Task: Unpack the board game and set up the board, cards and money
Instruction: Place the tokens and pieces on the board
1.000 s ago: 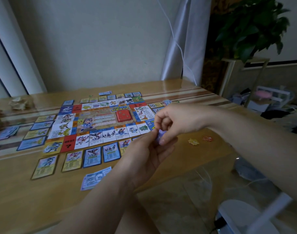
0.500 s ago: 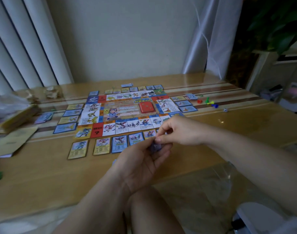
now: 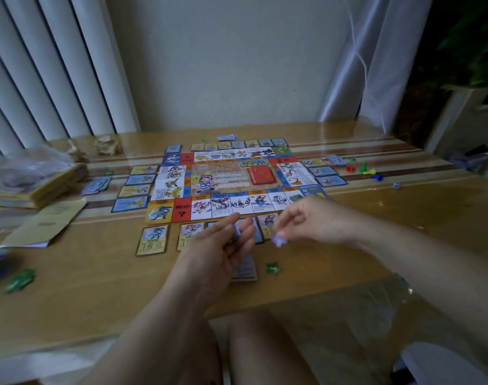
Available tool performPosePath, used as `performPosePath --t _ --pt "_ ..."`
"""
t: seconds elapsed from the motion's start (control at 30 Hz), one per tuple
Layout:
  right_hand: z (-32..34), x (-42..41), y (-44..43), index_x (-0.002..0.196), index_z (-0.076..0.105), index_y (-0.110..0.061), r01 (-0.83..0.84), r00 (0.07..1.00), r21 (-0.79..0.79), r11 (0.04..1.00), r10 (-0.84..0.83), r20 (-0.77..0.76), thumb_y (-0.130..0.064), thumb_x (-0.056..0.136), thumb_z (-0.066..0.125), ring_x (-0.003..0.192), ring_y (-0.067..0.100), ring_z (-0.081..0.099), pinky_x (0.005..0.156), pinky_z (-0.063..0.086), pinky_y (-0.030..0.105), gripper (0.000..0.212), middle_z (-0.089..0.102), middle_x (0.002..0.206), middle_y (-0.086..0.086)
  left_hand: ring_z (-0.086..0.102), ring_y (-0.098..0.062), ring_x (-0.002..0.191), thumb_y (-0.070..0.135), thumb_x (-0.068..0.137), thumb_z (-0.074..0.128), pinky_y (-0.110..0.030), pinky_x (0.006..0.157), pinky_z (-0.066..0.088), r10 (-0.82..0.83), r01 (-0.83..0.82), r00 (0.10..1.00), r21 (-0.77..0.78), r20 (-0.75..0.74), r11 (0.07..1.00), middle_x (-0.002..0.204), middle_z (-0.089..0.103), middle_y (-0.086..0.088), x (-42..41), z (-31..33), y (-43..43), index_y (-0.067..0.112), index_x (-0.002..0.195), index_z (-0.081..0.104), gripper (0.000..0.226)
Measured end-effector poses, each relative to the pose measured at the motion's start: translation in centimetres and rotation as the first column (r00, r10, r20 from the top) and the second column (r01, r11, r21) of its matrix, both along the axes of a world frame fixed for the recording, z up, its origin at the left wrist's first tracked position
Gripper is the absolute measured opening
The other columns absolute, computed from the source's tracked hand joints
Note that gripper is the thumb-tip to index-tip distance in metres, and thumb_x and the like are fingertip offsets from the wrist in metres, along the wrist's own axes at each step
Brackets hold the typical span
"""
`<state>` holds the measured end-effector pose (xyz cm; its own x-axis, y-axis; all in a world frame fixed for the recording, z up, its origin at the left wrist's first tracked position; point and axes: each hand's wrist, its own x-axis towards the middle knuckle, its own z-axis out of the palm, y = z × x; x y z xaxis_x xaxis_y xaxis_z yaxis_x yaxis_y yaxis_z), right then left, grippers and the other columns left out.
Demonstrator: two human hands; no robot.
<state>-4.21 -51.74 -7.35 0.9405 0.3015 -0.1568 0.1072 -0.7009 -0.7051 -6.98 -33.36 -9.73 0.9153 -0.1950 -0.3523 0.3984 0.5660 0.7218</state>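
a purple token (image 3: 278,240) is pinched in the right hand (image 3: 309,221); spare tokens (image 3: 237,232) are held in the left hand (image 3: 219,250), over the bench's (image 3: 98,273) front edge, near the board (image 3: 223,177).

Left forearm (image 3: 154,329), right forearm (image 3: 420,254) bare; left hand (image 3: 219,250), right hand (image 3: 309,219) bare; knees (image 3: 265,354) bare.
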Motion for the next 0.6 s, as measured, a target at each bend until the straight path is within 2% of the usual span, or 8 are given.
performPosePath --t 0.1,0.17,0.23,0.3,0.37,0.43,0.53,0.6 --pt "-1.0 -0.8 0.5 0.074 0.065 -0.028 -0.130 0.989 -0.127 0.983 0.119 -0.089 -0.018 0.080 0.074 0.069 -0.006 0.061 0.080 0.052 0.026 0.015 0.068 0.070 -0.014 0.071 -0.012 0.075 0.002 0.099 0.038 -0.022 0.064 0.058 -0.009 0.009 1.000 -0.004 0.025 1.000 0.094 0.071 -0.010 0.4 -0.1 0.6 0.007 0.106 0.060 0.023" --pt "-1.3 -1.2 0.9 0.074 0.064 -0.029 -0.149 0.989 -0.204 0.968 0.144 -0.042 -0.022 0.080 0.075 0.061 -0.013 0.054 0.064 0.044 0.012 0.014 0.063 0.068 -0.017 0.071 -0.011 0.074 0.002 0.097 0.042 -0.021 0.063 0.058 -0.037 0.036 0.998 0.012 0.047 0.999 0.087 0.073 -0.008 0.6 -0.1 0.6 0.006 0.105 0.060 0.020" --pt "-1.2 -1.3 0.9 0.075 0.063 -0.030 -0.133 0.989 -0.250 0.959 0.146 0.036 -0.024 0.078 0.076 0.059 -0.014 0.050 0.056 0.038 0.009 0.014 0.058 0.067 -0.016 0.071 -0.011 0.074 0.003 0.096 0.045 -0.020 0.063 0.058 -0.056 0.055 0.996 0.030 0.064 0.998 0.082 0.074 -0.007 0.8 0.0 0.5 0.005 0.106 0.060 0.018" --pt "-0.7 -0.9 0.8 0.076 0.063 -0.030 -0.084 0.987 -0.179 0.980 0.107 0.124 -0.024 0.080 0.074 0.058 -0.013 0.049 0.056 0.037 0.009 0.013 0.059 0.070 -0.014 0.071 -0.011 0.072 0.003 0.094 0.049 -0.019 0.062 0.058 -0.068 0.066 0.996 0.037 0.059 0.997 0.079 0.074 -0.006 1.1 0.1 0.1 0.004 0.105 0.059 0.015" --pt "0.3 -0.1 0.5 0.079 0.065 -0.028 -0.007 0.982 0.020 1.000 0.003 0.187 -0.026 0.084 0.069 0.061 -0.012 0.053 0.061 0.041 0.010 0.008 0.064 0.075 -0.013 0.071 -0.010 0.069 0.003 0.093 0.051 -0.019 0.062 0.058 -0.083 0.081 0.996 0.043 0.040 0.996 0.075 0.073 -0.006 1.7 0.4 -0.5 0.003 0.100 0.059 0.011" --pt "1.6 0.7 0.3 0.084 0.067 -0.027 0.036 0.983 0.176 0.984 -0.066 0.169 -0.031 0.085 0.067 0.071 -0.009 0.061 0.067 0.047 0.010 0.005 0.070 0.082 -0.011 0.070 -0.009 0.065 0.003 0.093 0.052 -0.019 0.063 0.058 -0.108 0.107 0.994 0.049 0.017 0.993 0.070 0.071 -0.006 2.5 0.9 -1.5 0.003 0.093 0.061 0.009" --pt "2.3 1.9 -0.2 0.087 0.068 -0.024 0.054 0.989 0.182 0.982 -0.077 0.126 -0.033 0.080 0.072 0.081 0.003 0.067 0.074 0.052 0.016 0.012 0.072 0.085 -0.006 0.066 -0.007 0.055 0.003 0.094 0.051 -0.017 0.057 0.056 -0.144 0.145 0.989 0.065 -0.019 0.987 0.063 0.068 -0.006 4.0 2.0 -3.5 0.002 0.093 0.063 0.012" --pt "2.4 3.0 -0.9 0.084 0.067 -0.022 0.105 0.985 0.206 0.973 -0.130 0.111 -0.028 0.079 0.074 0.078 0.003 0.066 0.070 0.050 0.016 0.010 0.070 0.081 -0.007 0.064 -0.009 0.057 0.004 0.093 0.053 -0.017 0.054 0.056 -0.147 0.150 0.988 0.071 -0.044 0.986 0.071 0.065 -0.008 5.3 2.7 -4.8 0.001 0.094 0.062 0.010"
